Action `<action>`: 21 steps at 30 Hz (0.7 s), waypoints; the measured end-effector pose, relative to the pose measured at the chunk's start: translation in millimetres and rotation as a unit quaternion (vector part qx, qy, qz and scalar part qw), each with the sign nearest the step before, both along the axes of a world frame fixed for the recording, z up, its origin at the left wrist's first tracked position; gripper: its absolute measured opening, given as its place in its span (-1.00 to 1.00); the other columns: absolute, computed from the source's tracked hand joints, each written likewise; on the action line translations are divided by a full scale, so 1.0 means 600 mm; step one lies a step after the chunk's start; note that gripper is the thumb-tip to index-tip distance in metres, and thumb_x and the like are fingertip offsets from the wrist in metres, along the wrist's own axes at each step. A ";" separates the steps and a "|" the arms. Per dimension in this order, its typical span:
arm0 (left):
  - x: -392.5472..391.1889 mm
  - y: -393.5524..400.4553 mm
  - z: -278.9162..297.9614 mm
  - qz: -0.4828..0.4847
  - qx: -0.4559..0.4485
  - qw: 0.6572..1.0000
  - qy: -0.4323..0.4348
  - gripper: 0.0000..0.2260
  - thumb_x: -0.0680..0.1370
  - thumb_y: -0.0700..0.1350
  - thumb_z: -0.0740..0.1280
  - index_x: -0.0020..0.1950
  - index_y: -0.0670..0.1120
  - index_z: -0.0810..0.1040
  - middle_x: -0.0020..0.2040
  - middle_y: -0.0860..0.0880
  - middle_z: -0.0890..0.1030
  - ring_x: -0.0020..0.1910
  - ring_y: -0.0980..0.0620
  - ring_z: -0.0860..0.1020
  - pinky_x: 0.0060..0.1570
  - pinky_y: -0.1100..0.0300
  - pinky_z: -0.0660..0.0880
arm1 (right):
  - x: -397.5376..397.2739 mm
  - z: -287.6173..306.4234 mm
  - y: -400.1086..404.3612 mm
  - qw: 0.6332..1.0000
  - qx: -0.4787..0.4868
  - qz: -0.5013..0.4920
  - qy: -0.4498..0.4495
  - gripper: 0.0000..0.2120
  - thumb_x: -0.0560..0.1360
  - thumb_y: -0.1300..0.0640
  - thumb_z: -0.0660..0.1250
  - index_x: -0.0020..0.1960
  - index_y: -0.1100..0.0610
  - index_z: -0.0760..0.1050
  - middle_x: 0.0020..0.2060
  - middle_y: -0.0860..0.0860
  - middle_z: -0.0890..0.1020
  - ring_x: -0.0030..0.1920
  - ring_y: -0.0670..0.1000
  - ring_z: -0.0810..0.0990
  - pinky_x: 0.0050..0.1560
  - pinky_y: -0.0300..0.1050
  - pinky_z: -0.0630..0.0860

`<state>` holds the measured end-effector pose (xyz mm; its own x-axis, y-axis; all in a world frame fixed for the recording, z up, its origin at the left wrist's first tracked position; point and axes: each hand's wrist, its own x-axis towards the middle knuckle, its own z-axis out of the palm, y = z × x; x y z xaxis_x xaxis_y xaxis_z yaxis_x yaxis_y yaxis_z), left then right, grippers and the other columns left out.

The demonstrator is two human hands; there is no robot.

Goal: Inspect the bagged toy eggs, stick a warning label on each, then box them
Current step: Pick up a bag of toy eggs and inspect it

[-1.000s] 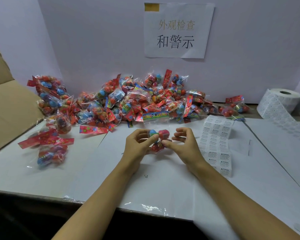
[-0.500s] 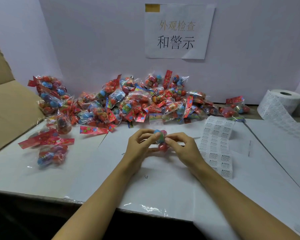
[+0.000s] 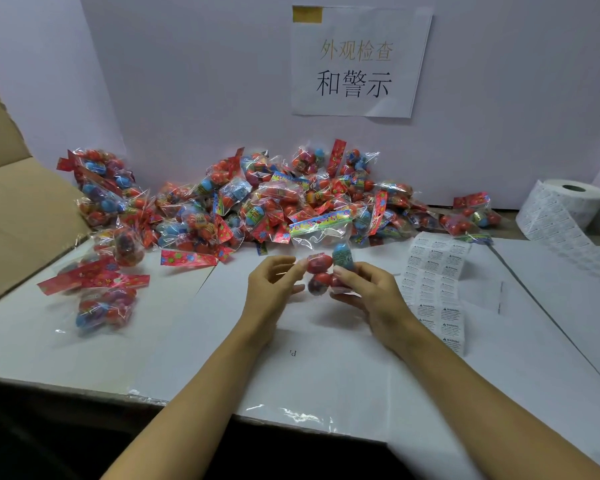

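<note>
A: Right now, where does the work stand?

B: Both hands hold one bag of toy eggs (image 3: 326, 271) above the middle of the bench (image 3: 326, 368). The left hand (image 3: 274, 285) pinches its left side at a red egg; the right hand (image 3: 368, 292) has its fingers curled round the right side, by the blue egg. The printed header strip stands up on the far side.

A: So this is inspection?

B: It looks so. No label shows on the side facing the camera, though the film glares too much to be sure.

A: How should the step go well?

B: Turn the bag slowly, holding it by the edges so that no finger covers an egg, and check the seal, the header and each shell. Then find a flat patch of film for the sticker; a label laid over the curve of an egg would likely wrinkle.

A: And the labels?

B: The label sheet (image 3: 433, 282) lies just right of the right hand, and the label roll (image 3: 565, 209) sits at the far right. The box (image 3: 18, 216) stands open at the left, beyond a few loose bags (image 3: 97, 292). The unsorted pile (image 3: 257, 206) lies along the far wall.

A: What differs from half a second ago?

B: Then the hands were close together around the bag. Now they are further apart, the bag is raised and turned, and the header has come into view.
</note>
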<state>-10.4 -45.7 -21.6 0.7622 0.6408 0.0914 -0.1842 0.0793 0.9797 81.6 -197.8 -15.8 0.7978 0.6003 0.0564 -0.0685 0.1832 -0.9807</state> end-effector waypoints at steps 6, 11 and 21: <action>-0.008 -0.006 0.006 -0.093 -0.030 0.995 -0.001 -0.89 0.57 -0.12 0.46 0.01 -0.15 0.69 -0.07 -0.15 0.73 -0.15 -0.09 0.69 -0.24 0.08 0.59 | -0.009 0.004 0.001 0.999 -0.031 0.042 0.006 -0.70 0.46 -0.03 0.48 0.03 0.20 0.65 -0.08 0.18 0.71 -0.11 0.07 0.69 -0.04 -0.08 0.66; -0.011 -0.008 0.007 -0.103 0.015 0.995 0.009 -0.93 0.55 -0.22 0.46 -0.11 -0.08 0.71 -0.13 -0.18 0.73 -0.13 -0.02 0.67 -0.16 0.09 0.58 | -0.006 0.008 0.001 0.998 -0.015 0.023 0.052 -0.63 0.38 -0.12 0.48 -0.03 0.16 0.71 -0.11 0.13 0.72 -0.15 0.06 0.71 -0.19 -0.12 0.64; -0.010 -0.007 0.002 -0.122 0.006 0.992 0.033 -0.52 0.34 0.13 0.59 0.15 -0.09 0.65 0.03 -0.12 0.74 0.02 -0.10 0.72 0.00 -0.08 0.65 | -0.001 0.010 0.001 0.997 0.003 0.005 0.079 -0.73 0.50 -0.03 0.45 -0.06 0.19 0.73 -0.09 0.17 0.72 -0.10 0.04 0.70 -0.19 -0.02 0.68</action>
<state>-16.5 -49.6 -20.2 0.8988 0.4364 0.0419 -0.0956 0.1019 0.9902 80.9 -197.4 -9.5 0.7911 0.6081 -0.0659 -0.2243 0.1880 -0.9562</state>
